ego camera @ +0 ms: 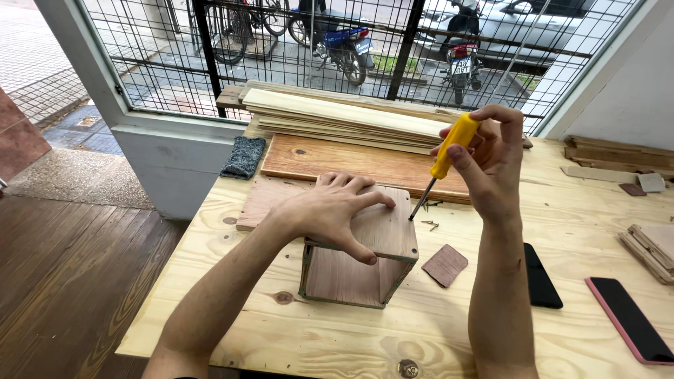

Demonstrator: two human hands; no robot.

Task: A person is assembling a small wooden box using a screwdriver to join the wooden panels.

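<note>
A small wooden box [351,277] with greenish edges stands on the pine worktable [295,337]. My left hand [330,210] lies flat on the box's top panel, fingers spread, pressing it down. My right hand [491,158] grips a yellow-handled screwdriver [446,158], held tilted, with its metal tip touching the far right edge of the box top. A few loose screws [430,224] lie on the table just beyond that corner.
Stacked planks [344,116] and a reddish board [337,161] lie behind the box. A small wood square [444,265], a black phone [540,277] and a pink-edged phone [628,319] sit to the right. Wood offcuts [649,249] lie far right, a grey cloth [244,156] at the left edge.
</note>
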